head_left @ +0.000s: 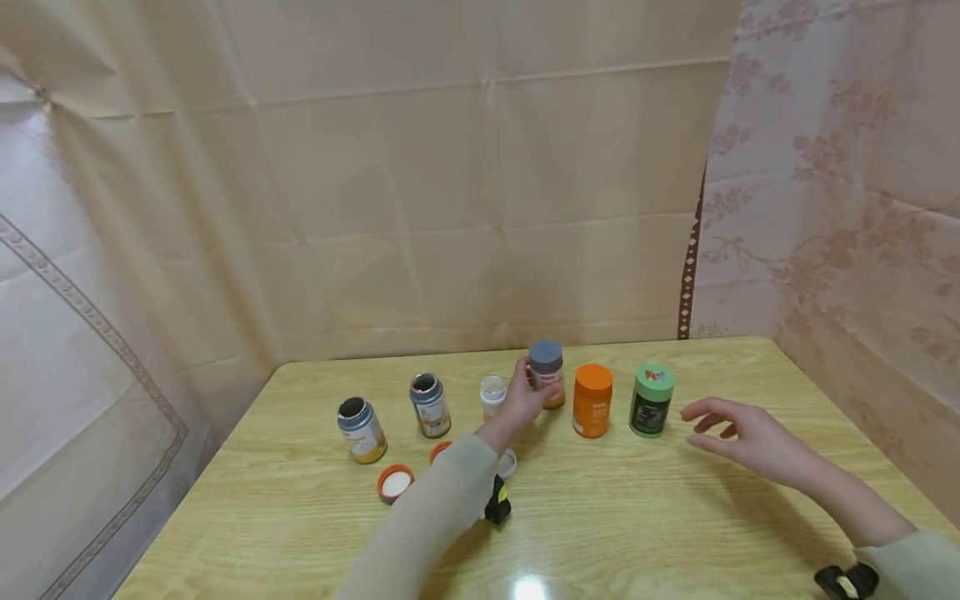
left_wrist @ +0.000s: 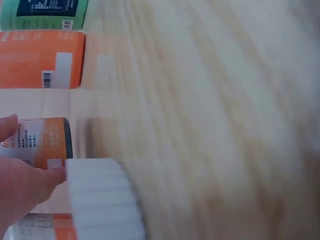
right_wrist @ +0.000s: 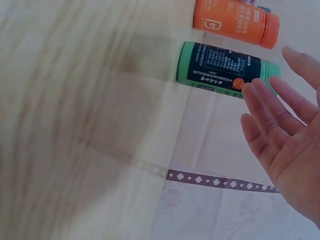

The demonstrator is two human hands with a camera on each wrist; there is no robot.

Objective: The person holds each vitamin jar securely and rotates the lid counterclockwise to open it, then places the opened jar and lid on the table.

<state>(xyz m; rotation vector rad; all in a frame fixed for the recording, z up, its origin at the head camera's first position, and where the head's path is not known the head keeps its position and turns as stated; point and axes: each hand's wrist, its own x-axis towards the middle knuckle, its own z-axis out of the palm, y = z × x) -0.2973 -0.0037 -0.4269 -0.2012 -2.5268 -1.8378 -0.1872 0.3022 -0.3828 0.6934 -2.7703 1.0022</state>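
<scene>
Left hand (left_wrist: 22, 190) at lower left, gripping orange-labelled bottle (left_wrist: 42, 137); white ribbed cap (left_wrist: 102, 200) in foreground, partly hiding another bottle (left_wrist: 37, 227); orange jar (left_wrist: 32, 60) above, green jar (left_wrist: 42, 15) in top corner; wood-grain table (left_wrist: 200, 125)

Glare on table (head_left: 615, 517), soft shadows, hazy wrist views

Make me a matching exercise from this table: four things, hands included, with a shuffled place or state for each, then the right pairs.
1. Left hand
2. Right hand
3. Orange-lidded jar
4. Leftmost jar

A. Standing open, lid off
B. Standing between the grey-lidded jar and the green-lidded jar
C. Holding nothing
D. Gripping the grey-lidded jar

Pairs: 1-D, 2-C, 3-B, 4-A
</scene>
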